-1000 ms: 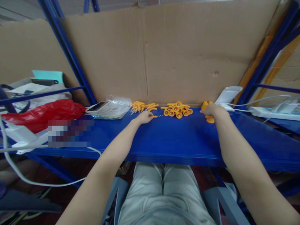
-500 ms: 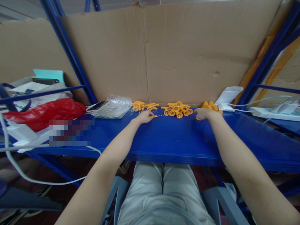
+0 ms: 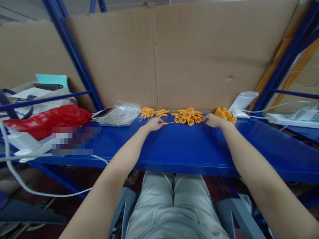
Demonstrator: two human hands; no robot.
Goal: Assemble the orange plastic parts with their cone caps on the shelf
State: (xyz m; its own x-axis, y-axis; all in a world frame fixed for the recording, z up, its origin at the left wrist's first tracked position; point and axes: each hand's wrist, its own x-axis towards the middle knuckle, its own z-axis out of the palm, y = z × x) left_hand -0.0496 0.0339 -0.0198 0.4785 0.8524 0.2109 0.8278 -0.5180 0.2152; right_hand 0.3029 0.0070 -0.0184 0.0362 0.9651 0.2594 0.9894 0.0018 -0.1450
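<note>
My left hand [image 3: 155, 124] is closed on a corkscrew [image 3: 167, 123] with an orange handle, its metal spiral pointing right, low over the blue shelf. Just behind that hand lies a pile of orange-handled corkscrews [image 3: 151, 112]. My right hand [image 3: 214, 120] is pinched on a small orange piece [image 3: 206, 120], mostly hidden by the fingers. To its left sits a group of orange bell-shaped pieces [image 3: 190, 122] with metal inside their open ends. A heap of orange plastic pieces [image 3: 225, 114] stands behind the right hand, partly covered by it.
A blue metal shelf [image 3: 174, 146] carries everything, with a cardboard sheet [image 3: 189, 53] behind. At the left are clear plastic bags [image 3: 122, 114], a red bag [image 3: 54, 119] and a white cable [image 3: 22, 186]. A white power strip [image 3: 291, 120] lies at the right.
My right hand has moved slightly left, away from the heap towards the bell-shaped pieces, with the orange piece at its fingertips. My left hand and its corkscrew have stayed in place.
</note>
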